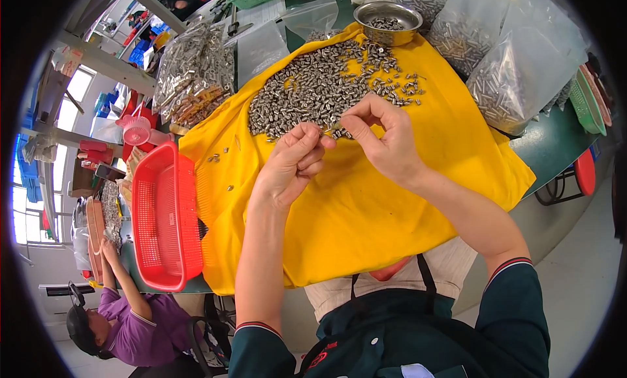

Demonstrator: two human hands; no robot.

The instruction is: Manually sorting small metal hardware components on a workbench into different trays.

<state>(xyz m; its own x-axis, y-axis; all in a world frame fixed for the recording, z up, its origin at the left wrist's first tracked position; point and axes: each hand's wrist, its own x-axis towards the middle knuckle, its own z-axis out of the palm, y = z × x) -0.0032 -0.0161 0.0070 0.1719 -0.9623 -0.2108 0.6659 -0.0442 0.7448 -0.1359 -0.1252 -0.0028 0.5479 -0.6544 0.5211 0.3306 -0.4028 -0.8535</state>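
Screws [307,94] lay in a big grey pile on the yellow cloth [366,208], up past both hands. The pile spread from the middle of the cloth toward the steel bowl [386,22] at the far edge. It lay just beyond the fingertips, so neither hand was far from it. The right hand [385,139] sat a little nearer to the thin end of the pile, and the left hand [294,162] sat just below its near edge.

The two hands met over the cloth, fingertips almost touching. Between them was one small piece [332,126], maybe a screw, lying roughly left to right. The right hand pinched it with thumb and first finger. The left hand was curled closed, with its thumb at the other end of the piece. I could not tell if the left hand held more inside.

The cloth covered most of a green table [555,143]. A red basket [163,214] stood on the left side, touching the cloth's edge. Clear bags [516,71] of metal parts leaned at the far right, and more bags [192,71] lay at the far left. A few loose screws [215,158] lay apart, near the basket.

Low on the left, another person [130,319] in purple worked nearby.
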